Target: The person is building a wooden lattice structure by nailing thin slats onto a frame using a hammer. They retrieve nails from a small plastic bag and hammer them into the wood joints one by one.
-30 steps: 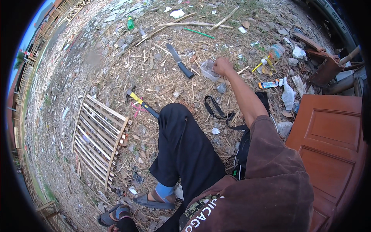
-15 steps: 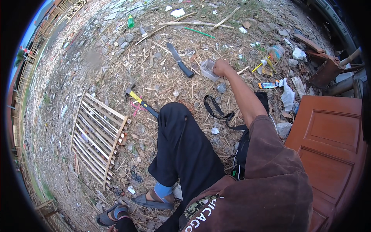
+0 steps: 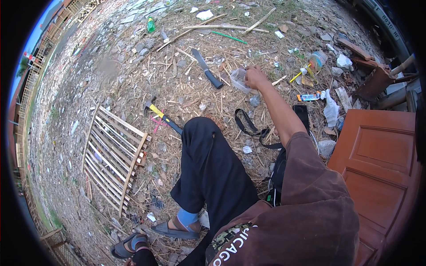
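Observation:
My right hand (image 3: 256,78) is at the right edge of a small clear plastic bag (image 3: 238,80) lying on the ground. Its fingers are bent together, and whatever they may pinch is too small to make out. Left of the bag lies a machete (image 3: 207,68) with a dark handle. A hammer (image 3: 160,116) with a yellow and black handle rests beside my raised knee. Farther left is a slatted wooden panel (image 3: 113,157) of thin strips on two curved rails. At the bottom edge, a sliver of my left hand (image 3: 128,262) shows by my foot; its fingers are mostly hidden.
A reddish-brown panelled door (image 3: 381,150) lies at the right. A black bag strap (image 3: 250,126) curls near my right arm. Long wooden strips (image 3: 224,27), a green bottle (image 3: 151,25), a tube (image 3: 309,96) and a plastic container (image 3: 318,59) lie among straw and stones.
My right hand has shifted slightly right at the plastic bag, and its fingers have come up toward the bag's rim. The tools and slatted panel lie as before.

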The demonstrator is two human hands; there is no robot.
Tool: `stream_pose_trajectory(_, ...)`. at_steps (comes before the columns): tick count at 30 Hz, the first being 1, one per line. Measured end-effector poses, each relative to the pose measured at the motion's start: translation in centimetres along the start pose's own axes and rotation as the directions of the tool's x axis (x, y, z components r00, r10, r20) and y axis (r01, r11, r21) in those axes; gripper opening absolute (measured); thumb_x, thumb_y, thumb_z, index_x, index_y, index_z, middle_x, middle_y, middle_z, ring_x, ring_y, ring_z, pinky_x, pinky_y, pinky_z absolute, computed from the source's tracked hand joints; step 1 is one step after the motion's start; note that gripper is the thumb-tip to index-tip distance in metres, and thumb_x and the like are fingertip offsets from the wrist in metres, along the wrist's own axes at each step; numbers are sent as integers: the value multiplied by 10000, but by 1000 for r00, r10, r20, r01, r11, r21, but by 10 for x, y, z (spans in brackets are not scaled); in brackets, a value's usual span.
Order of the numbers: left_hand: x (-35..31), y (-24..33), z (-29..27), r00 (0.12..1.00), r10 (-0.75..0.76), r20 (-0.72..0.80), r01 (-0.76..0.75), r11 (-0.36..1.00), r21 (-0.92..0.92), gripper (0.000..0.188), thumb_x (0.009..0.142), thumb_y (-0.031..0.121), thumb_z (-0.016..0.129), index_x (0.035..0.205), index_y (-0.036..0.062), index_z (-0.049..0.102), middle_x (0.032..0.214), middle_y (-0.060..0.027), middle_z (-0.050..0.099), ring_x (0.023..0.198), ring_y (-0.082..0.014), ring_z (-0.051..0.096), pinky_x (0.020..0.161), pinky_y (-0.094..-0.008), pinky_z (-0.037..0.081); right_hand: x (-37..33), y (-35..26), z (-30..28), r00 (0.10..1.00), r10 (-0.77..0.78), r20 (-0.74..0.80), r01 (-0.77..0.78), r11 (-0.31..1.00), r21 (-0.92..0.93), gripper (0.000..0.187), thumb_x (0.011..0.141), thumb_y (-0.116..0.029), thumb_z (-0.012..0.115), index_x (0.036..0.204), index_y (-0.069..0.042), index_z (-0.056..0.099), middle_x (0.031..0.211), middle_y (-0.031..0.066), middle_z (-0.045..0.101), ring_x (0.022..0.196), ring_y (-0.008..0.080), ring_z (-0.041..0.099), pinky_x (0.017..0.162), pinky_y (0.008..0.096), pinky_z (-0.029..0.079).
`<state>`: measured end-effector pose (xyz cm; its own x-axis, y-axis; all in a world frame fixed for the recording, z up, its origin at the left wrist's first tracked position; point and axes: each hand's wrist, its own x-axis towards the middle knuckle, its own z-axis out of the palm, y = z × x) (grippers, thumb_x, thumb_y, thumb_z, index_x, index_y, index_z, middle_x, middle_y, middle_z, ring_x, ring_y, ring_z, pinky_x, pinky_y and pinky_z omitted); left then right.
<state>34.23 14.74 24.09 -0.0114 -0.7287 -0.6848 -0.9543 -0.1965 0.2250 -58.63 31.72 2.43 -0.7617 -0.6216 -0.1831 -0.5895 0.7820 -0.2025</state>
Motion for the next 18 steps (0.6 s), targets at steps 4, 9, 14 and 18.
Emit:
stream_pose_trajectory(4,-3,-2,0,1000,-1,-7,1,1000,-9,396,1011,273,602,1308,11,614,1028,-98,697,855,-148,627,732,-293,499,7,2,-2,998,59,28,-63,986,152,218,780,-196,770,978,-108,788,1408,52,558,1360,342,421,1122,562,354)
stream_pose_trajectory(9,8,-7,5,1000,13,15,-12,1000,-23,392,1005,266,608,1303,12,616,1022,-99,695,850,-151,629,730,-296,501,49,59,21,999,-37,1,31,868,496,176,777,-215,776,929,-130,802,1433,55,562,1367,353,415,1127,560,345)
stream_pose_trajectory(14,0,-19,-3,1000,10,-1,-10,999,-38,388,999,259,613,1298,12,619,1016,-100,693,846,-154,630,727,-298,503,7,-2,-12,992,111,66,-116,990,75,178,788,-203,764,956,-157,801,1353,64,605,1390,352,404,1120,586,341)
stream_pose_trajectory(18,2,-24,-4,1000,18,7,-18,999,-50,384,994,253,617,1294,13,621,1012,-100,691,842,-156,632,726,-301,504,-3,-12,-16,990,98,97,-96,995,-24,225,813,-170,729,1029,-134,777,1351,69,597,1382,354,411,1113,588,348)
